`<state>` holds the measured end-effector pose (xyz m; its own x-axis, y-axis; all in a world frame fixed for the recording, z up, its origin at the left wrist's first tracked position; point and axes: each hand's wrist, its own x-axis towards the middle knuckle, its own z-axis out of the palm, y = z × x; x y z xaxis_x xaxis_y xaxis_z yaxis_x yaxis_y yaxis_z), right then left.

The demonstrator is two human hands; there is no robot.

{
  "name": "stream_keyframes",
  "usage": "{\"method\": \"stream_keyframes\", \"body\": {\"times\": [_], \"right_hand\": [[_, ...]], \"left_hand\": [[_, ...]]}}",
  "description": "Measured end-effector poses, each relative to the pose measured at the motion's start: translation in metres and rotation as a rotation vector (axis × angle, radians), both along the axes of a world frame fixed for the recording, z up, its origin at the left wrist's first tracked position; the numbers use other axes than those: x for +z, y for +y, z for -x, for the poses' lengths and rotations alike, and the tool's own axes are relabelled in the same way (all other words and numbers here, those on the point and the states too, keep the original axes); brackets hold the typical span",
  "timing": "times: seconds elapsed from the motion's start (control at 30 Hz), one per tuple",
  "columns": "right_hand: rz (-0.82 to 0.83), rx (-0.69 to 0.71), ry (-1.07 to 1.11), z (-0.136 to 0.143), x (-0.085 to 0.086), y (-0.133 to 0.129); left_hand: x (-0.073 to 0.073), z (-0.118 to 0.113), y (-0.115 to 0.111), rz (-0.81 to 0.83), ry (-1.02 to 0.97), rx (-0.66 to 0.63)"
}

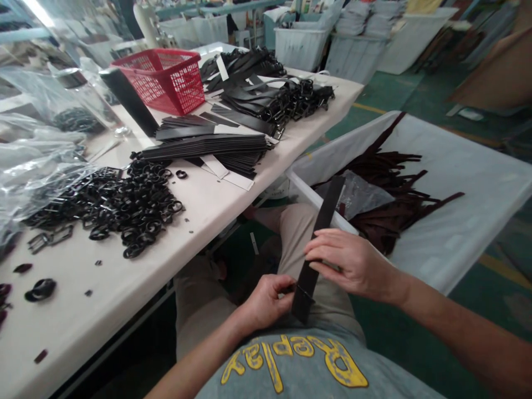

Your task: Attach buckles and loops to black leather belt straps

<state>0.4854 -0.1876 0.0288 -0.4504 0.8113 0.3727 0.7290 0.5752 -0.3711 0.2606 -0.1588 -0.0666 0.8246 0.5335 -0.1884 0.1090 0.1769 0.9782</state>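
Note:
Above my lap, a dark belt strap (328, 208) slants up and to the right, held in both my hands. My left hand (268, 302) pinches its lower edge, close to a thin dark loop (305, 293) around the strap. Higher up, my right hand (353, 263) has its fingers and thumb closed on the strap. The strap's upper end reaches over the rim of the white bin. On the table to the left lies a heap of small black loops (145, 205), with a pile of black straps (208, 147) behind it.
A white table (220, 208) runs along my left, its edge near my knees. On it stand a red basket (166, 77), black straps with buckles (286, 102) and clear plastic bags (33, 149). The white bin (453, 160) at my right holds dark brown strips (386, 216).

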Motion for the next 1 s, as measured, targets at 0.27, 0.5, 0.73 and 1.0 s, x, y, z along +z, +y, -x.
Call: {"method": "stream_keyframes", "body": {"times": [0.27,0.5,0.73,1.0], "right_hand": [[0.696,-0.475,0.4,0.013,-0.06,-0.067],[0.882,-0.716,1.102,0.004,-0.097,-0.063],[0.797,-0.865,1.482,-0.002,-0.102,-0.039],[0.98,-0.357,1.098,0.051,-0.108,-0.085]], "left_hand": [[-0.005,0.004,-0.013,0.331,0.095,0.141],[-0.009,0.005,-0.015,-0.003,0.154,0.061],[-0.006,0.001,-0.01,-0.078,0.18,0.068],[0.006,-0.014,-0.009,0.179,0.111,0.116]]}}
